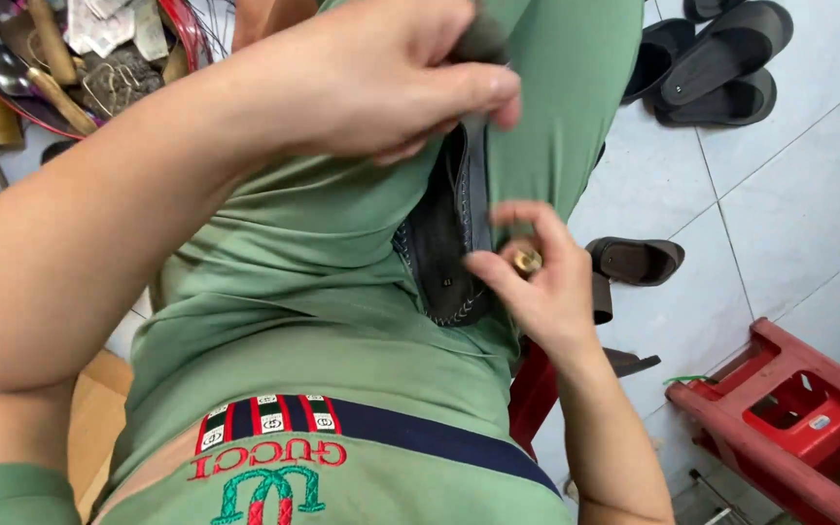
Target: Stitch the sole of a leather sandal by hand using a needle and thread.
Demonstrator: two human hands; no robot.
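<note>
A dark shoe with pale stitching along its edge stands wedged between my thighs, against my green shorts. My left hand reaches in from the left and pinches the dark top end of the shoe between thumb and fingers. Lower down, my right hand rests against the shoe's right side. Its fingers hold a small brass-coloured object; I cannot tell what kind of tool it is. Most of the shoe is hidden by my hands and the fabric.
A round tray of tools and scraps sits at the upper left. Black sandals lie on the pale tiled floor at the upper right, a brown sandal sits beside my right hand, and a red plastic stool stands at the lower right.
</note>
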